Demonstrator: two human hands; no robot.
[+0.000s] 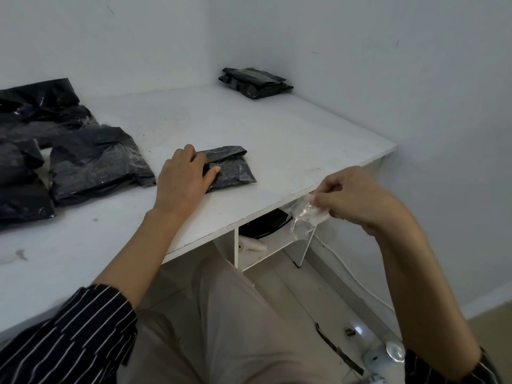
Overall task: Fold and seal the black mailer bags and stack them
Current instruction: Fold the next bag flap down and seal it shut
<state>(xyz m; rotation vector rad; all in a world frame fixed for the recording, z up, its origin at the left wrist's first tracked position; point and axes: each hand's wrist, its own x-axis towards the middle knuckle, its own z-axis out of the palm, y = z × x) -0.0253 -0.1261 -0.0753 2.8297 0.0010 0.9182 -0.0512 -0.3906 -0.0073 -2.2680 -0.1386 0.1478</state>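
While my left hand (184,173) presses down the folded black plastic mailer bag (232,170) near the white table's (304,139) front edge, my right hand (352,198) pinches a crumpled clear film strip (307,214) just off it. I judge I'm sealing; next I drop the strip and carry the bag to the far-corner stack of black bags (255,83). The flap's bond is hidden.

No text, label, brand, number or sign can be read. The black mailer bags (91,167) at the left, the folded bag (235,170) at centre and the stack (253,83) at upper middle show plain glossy plastic; the clear strip (307,214) at right is blurred.
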